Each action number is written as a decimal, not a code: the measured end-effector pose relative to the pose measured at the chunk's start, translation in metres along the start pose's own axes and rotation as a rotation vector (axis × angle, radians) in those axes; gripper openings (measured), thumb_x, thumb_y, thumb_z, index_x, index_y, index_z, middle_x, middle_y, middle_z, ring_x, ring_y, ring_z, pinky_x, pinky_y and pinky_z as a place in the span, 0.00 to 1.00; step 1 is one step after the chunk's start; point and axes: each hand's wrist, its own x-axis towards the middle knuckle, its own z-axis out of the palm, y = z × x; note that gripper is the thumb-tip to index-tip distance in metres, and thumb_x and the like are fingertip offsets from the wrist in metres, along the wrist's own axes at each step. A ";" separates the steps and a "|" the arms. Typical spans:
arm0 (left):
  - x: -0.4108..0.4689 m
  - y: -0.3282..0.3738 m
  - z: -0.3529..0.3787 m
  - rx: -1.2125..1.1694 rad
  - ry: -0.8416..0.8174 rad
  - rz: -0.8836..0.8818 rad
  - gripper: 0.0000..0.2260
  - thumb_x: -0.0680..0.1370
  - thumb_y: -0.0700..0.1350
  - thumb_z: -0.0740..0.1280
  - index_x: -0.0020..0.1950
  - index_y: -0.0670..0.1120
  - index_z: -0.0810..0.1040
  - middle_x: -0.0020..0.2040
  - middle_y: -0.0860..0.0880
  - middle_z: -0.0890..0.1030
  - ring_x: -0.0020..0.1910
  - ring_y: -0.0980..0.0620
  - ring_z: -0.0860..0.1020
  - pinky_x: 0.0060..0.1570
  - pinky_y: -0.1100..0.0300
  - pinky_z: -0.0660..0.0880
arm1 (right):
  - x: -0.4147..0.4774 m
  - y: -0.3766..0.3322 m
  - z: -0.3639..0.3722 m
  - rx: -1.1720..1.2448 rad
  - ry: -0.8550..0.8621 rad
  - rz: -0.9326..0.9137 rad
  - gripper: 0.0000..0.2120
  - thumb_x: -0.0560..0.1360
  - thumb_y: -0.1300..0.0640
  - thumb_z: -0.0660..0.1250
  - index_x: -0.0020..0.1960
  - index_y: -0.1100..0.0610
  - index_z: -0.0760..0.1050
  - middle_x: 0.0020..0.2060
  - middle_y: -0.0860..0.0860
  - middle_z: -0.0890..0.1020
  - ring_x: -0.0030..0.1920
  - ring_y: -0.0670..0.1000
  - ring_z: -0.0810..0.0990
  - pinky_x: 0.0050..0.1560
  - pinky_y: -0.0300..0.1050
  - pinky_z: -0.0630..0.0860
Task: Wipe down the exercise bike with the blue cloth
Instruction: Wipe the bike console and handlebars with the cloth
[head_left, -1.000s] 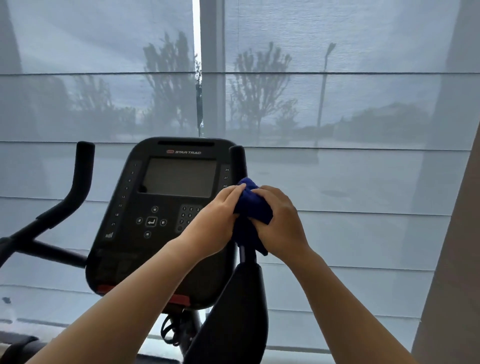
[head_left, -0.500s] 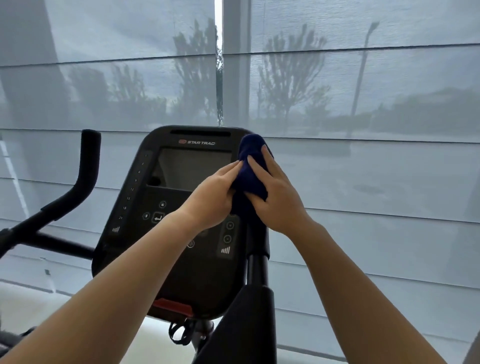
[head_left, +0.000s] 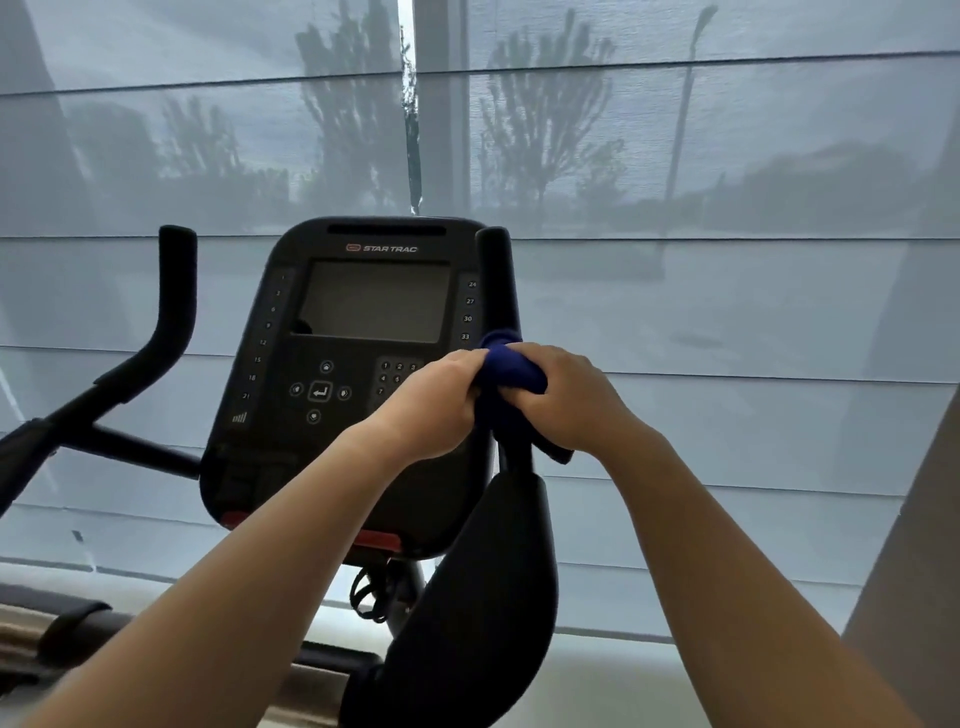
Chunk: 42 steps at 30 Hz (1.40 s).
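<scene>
**Grey blinds behind, two hands on the cloth at the bike's right grip**

Sheer grey blinds (head_left: 727, 322) cover the window from side to side, with trees (head_left: 545, 114) showing dimly through them. In front stands the exercise bike (head_left: 291, 467). Its black console carries a dark screen (head_left: 374, 301) and keypads below it. The left handlebar (head_left: 176, 291) rises well apart on the left. The right handlebar post (head_left: 496, 275) stands upright just beside the console's right edge.

The blue cloth (head_left: 511, 371) is bunched round this right post, about level with the bottom of the screen. The post's bare top shows above it. Both hands grip the cloth. The left hand (head_left: 436, 410) closes on it from the console side, fingers curled over the fabric. The right hand (head_left: 566, 400) clasps it from the other side, knuckles up and fingers tucked under. A corner of cloth hangs out below the right hand. The two hands almost meet over the post. Beneath them a black padded rest (head_left: 478, 597) slopes down towards the camera.
</scene>
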 end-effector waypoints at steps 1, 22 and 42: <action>-0.008 0.002 -0.002 -0.015 -0.020 0.006 0.17 0.76 0.37 0.58 0.65 0.46 0.72 0.60 0.46 0.77 0.59 0.48 0.74 0.57 0.64 0.66 | -0.006 -0.005 -0.003 0.000 -0.038 0.015 0.17 0.73 0.52 0.66 0.62 0.47 0.73 0.52 0.49 0.81 0.48 0.51 0.77 0.46 0.41 0.68; -0.168 0.022 -0.033 -0.013 -0.127 -0.075 0.23 0.80 0.48 0.57 0.74 0.45 0.57 0.72 0.47 0.65 0.68 0.49 0.67 0.66 0.55 0.65 | -0.099 -0.101 0.031 -0.433 -0.033 0.198 0.20 0.74 0.37 0.58 0.58 0.50 0.70 0.55 0.52 0.77 0.55 0.56 0.73 0.53 0.52 0.72; -0.203 0.024 -0.027 -0.096 -0.068 -0.064 0.23 0.81 0.44 0.55 0.75 0.46 0.53 0.74 0.48 0.62 0.71 0.51 0.63 0.68 0.60 0.61 | -0.163 -0.122 0.072 -0.387 0.295 0.072 0.17 0.76 0.43 0.56 0.45 0.55 0.73 0.41 0.52 0.78 0.43 0.57 0.75 0.42 0.54 0.72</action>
